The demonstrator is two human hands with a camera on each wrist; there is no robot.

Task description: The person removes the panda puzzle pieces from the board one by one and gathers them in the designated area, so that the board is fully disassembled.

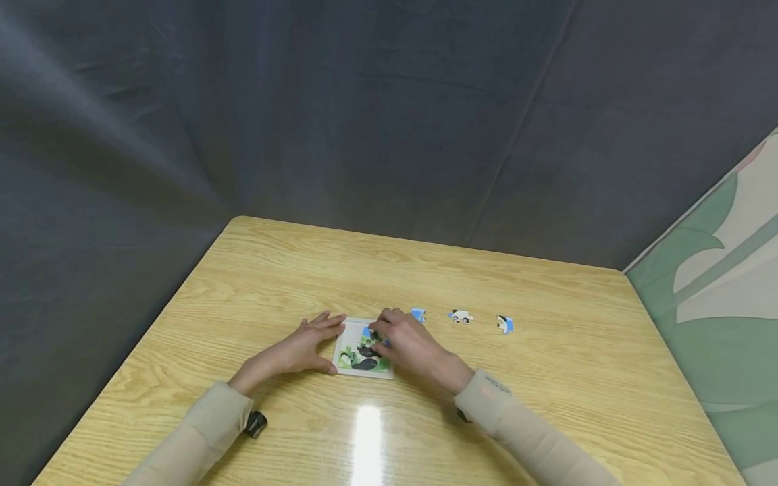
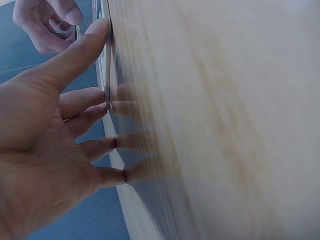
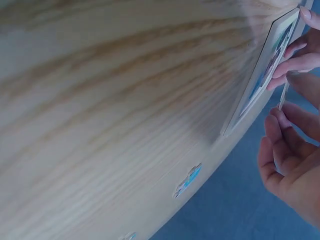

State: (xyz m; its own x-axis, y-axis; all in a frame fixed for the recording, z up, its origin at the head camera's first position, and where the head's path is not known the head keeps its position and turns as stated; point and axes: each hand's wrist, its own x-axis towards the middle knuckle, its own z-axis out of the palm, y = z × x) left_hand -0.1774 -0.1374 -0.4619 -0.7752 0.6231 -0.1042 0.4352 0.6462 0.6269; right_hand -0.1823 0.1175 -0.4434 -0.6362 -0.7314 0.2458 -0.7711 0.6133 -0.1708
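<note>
A white-framed jigsaw puzzle tray (image 1: 349, 336) lies on the table, with green, black and blue picture pieces (image 1: 366, 363) fitted along its bottom and right part. My left hand (image 1: 302, 345) rests at the tray's left side, thumb and fingers spread, their tips touching its edge and the tabletop. Over the tray's right part, my right hand (image 1: 408, 341) pinches a thin puzzle piece (image 3: 284, 96) between thumb and fingers. In the right wrist view that piece stands edge-on above the tray, so its picture is hidden. The right fingers cover part of the tray in the head view.
Three loose puzzle pieces lie right of the tray: a blue one (image 1: 418, 314), one with a panda face (image 1: 461, 316) and a white, black and blue one (image 1: 504, 325). A dark curtain (image 1: 389, 121) hangs behind the wooden table (image 1: 547, 378).
</note>
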